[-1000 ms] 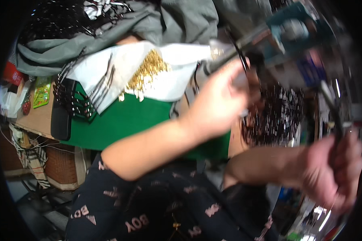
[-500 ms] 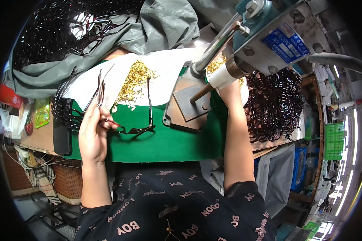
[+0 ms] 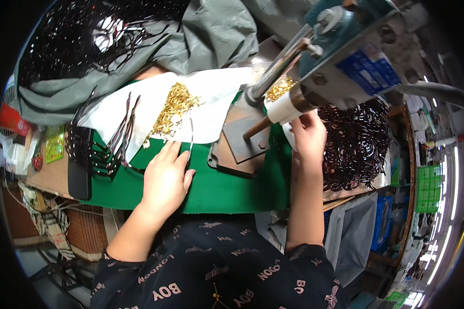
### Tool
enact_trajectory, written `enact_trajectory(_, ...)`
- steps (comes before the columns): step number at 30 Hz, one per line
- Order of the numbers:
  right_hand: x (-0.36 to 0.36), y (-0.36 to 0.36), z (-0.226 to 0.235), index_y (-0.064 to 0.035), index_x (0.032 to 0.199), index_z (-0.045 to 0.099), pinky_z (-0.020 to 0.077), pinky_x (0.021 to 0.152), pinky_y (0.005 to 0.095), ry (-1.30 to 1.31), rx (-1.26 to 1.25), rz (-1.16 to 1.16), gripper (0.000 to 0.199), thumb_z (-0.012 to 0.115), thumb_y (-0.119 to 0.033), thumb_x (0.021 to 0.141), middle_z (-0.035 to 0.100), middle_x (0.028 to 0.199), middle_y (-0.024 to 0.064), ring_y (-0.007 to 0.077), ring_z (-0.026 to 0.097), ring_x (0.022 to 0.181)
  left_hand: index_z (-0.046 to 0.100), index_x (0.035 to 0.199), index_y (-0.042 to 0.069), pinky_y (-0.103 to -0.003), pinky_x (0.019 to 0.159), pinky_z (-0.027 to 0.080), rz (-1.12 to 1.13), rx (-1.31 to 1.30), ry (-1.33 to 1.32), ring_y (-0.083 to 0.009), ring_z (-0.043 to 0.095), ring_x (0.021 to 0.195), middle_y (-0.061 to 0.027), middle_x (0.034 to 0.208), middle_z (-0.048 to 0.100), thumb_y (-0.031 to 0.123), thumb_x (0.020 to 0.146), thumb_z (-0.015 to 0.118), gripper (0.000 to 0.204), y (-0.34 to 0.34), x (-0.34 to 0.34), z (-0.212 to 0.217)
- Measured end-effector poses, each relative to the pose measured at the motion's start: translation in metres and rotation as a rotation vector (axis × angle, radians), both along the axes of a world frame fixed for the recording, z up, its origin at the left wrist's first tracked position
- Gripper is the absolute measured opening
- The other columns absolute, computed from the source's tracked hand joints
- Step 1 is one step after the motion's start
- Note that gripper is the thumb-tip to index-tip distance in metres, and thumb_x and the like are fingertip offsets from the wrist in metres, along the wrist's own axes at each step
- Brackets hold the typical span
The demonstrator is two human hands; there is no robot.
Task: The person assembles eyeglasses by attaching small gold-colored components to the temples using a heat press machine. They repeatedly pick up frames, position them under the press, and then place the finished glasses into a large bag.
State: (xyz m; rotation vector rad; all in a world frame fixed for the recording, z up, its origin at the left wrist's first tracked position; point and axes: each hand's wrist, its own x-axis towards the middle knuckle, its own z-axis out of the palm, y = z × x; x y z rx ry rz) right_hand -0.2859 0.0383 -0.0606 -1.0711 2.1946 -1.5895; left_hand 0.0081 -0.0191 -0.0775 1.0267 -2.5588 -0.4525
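My left hand (image 3: pixel 165 172) lies over the green mat (image 3: pixel 232 195), its fingers stretched toward the white sheet (image 3: pixel 211 82). Under and beside it is a dark eyeglass frame, mostly hidden; one thin temple (image 3: pixel 191 141) sticks up past the thumb. Small gold metal pieces (image 3: pixel 175 108) are heaped on the sheet just beyond the fingertips. My right hand (image 3: pixel 310 136) is right of the press, next to its white sleeve (image 3: pixel 282 110). Its fingers are curled together; whatever they hold, if anything, cannot be made out. More gold pieces (image 3: pixel 281 90) lie behind the sleeve.
A bench press with a metal base plate (image 3: pixel 242 139) and rod stands between my hands. Several dark eyeglass frames (image 3: pixel 103 154) stand at the left, beside a black flat object (image 3: pixel 80 177). A dense pile of dark frames (image 3: pixel 353 149) is on the right. Grey cloth (image 3: pixel 211 36) lies behind.
My left hand has moved right and down onto the mat, letting go of the dark frame pieces, now standing at the left. My right hand has drawn back from behind the sleeve.
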Motion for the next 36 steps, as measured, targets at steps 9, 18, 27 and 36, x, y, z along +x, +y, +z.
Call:
enact_trajectory(9,0.103,0.051,0.045,-0.0006,0.086,0.066,0.0451,0.064,0.0260,0.032,-0.061,0.629,0.015,0.067,0.005,0.072,0.061,0.080,0.0085,0.0190,0.059,0.073,0.039,0.130,-0.004,-0.027,0.069,0.049,-0.356,0.506,0.630,-0.0164,0.062,0.072,-0.0110,0.082,0.063,0.002,0.075,0.070,0.063,0.014,-0.005,0.043)
enact_trajectory(18,0.118,0.044,0.060,-0.0005,0.086,0.063,0.0474,0.066,0.0275,-0.191,-0.061,0.706,0.014,0.067,0.005,0.073,0.063,0.081,0.0089,0.0178,0.060,0.073,0.032,0.135,-0.005,-0.029,0.075,0.050,-0.450,0.566,0.554,-0.0210,0.066,0.083,-0.0142,0.091,0.065,0.004,0.076,0.070,0.070,0.009,-0.010,0.054)
enact_trajectory(27,0.113,0.038,0.077,-0.0002,0.089,0.056,0.0446,0.061,0.0241,0.000,0.113,0.835,0.019,0.068,0.003,0.075,0.058,0.078,0.0055,0.0121,0.056,0.069,0.032,0.137,-0.001,-0.033,0.064,0.048,-0.493,0.303,0.472,-0.0288,0.062,0.071,-0.0142,0.087,0.062,0.012,0.072,0.072,0.077,0.009,-0.008,0.051)
enact_trajectory(36,0.114,0.039,0.055,-0.0019,0.081,0.058,0.0375,0.055,0.0191,-0.502,0.107,0.809,0.014,0.071,-0.003,0.075,0.055,0.073,-0.0005,0.0038,0.049,0.063,0.027,0.138,-0.002,-0.030,0.064,0.048,-0.531,0.450,0.611,-0.0257,0.063,0.073,-0.0136,0.086,0.062,0.007,0.074,0.071,0.078,0.016,-0.013,0.043)
